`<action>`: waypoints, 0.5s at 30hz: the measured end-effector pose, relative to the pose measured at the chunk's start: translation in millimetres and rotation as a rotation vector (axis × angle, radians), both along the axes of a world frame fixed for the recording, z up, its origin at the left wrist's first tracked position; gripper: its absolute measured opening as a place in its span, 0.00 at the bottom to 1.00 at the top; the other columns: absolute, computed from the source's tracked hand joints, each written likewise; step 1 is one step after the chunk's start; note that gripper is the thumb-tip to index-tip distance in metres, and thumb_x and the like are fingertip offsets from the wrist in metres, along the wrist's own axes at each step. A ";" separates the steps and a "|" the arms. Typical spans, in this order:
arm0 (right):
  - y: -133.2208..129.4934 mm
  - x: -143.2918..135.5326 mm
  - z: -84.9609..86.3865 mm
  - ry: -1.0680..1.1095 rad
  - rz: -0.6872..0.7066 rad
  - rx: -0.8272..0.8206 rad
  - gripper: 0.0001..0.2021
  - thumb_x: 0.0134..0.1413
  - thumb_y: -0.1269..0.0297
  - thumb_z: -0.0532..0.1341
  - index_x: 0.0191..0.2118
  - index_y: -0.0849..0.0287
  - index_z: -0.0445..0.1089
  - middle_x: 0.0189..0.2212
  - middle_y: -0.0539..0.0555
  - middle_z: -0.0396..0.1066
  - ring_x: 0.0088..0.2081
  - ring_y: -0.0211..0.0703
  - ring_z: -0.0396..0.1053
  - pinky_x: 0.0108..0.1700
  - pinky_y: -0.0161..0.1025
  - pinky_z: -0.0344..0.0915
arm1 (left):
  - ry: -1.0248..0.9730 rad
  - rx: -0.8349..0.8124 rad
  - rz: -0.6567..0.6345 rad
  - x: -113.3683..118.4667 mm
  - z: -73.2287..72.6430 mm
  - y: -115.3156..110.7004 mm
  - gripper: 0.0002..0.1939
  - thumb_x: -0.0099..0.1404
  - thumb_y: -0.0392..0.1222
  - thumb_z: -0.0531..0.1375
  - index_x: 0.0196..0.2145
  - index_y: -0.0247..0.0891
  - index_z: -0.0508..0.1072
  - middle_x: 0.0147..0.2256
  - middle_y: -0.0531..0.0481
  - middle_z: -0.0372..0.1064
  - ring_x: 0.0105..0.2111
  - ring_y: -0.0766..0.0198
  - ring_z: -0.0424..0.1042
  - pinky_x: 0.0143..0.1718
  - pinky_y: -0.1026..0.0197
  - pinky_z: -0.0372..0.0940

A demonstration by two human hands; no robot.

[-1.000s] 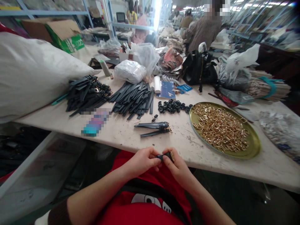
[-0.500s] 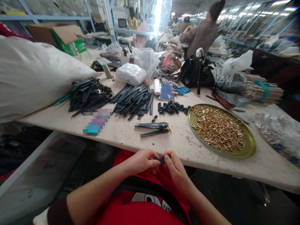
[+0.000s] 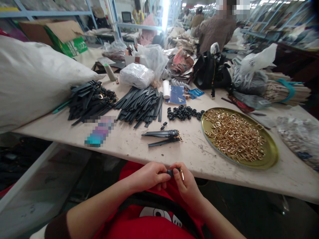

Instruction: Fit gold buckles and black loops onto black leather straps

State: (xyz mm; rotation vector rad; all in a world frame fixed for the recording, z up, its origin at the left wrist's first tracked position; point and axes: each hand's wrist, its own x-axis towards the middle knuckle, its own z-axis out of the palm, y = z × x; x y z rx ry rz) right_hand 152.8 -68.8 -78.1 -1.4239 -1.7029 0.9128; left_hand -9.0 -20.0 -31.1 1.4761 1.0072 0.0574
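Left hand (image 3: 155,176): grip pinching a black strap (image 3: 170,173)
Right hand (image 3: 186,184): grip holding it beside a gold buckle (image 3: 182,174)
Counter (image 3: 184,154): round tray (image 3: 272,156) of gold buckles (image 3: 234,136) near black loops (image 3: 184,113)

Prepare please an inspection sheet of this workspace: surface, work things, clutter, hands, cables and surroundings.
Surface: pale table, with dark specks and smudges.
Work things: black strap and gold fitting in hand; strap pile, black loops; gold pieces on round tray.
Clutter: plastic-wrapped bundle, white roll, blue booklet, black bag.
Hands: left hand and right hand both closed on the black strap.
Cables: nothing seen.
Surroundings: another person beyond the table; cardboard box, shelving.
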 end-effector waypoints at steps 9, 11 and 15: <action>8.5 0.5 -8.1 0.053 -0.042 0.050 0.09 0.59 0.62 0.46 0.36 0.57 0.60 0.25 0.50 0.66 0.27 0.38 0.66 0.29 0.35 0.63 | -0.010 0.040 -0.050 10.7 2.8 7.8 0.14 0.58 0.43 0.48 0.20 0.36 0.64 0.16 0.56 0.62 0.16 0.70 0.63 0.18 0.69 0.58; 8.1 4.2 -6.7 0.078 -0.036 0.062 0.09 0.59 0.63 0.46 0.36 0.57 0.60 0.23 0.49 0.65 0.25 0.38 0.65 0.27 0.34 0.63 | 0.016 0.078 -0.082 10.9 4.8 10.5 0.14 0.58 0.43 0.48 0.20 0.36 0.64 0.16 0.56 0.62 0.16 0.70 0.63 0.18 0.69 0.57; 7.0 7.9 -4.1 0.070 -0.013 0.080 0.08 0.59 0.63 0.47 0.38 0.57 0.60 0.24 0.50 0.66 0.26 0.38 0.65 0.27 0.34 0.63 | 0.069 0.140 -0.130 8.3 6.5 13.9 0.14 0.58 0.44 0.48 0.20 0.36 0.65 0.16 0.56 0.62 0.16 0.70 0.62 0.17 0.69 0.55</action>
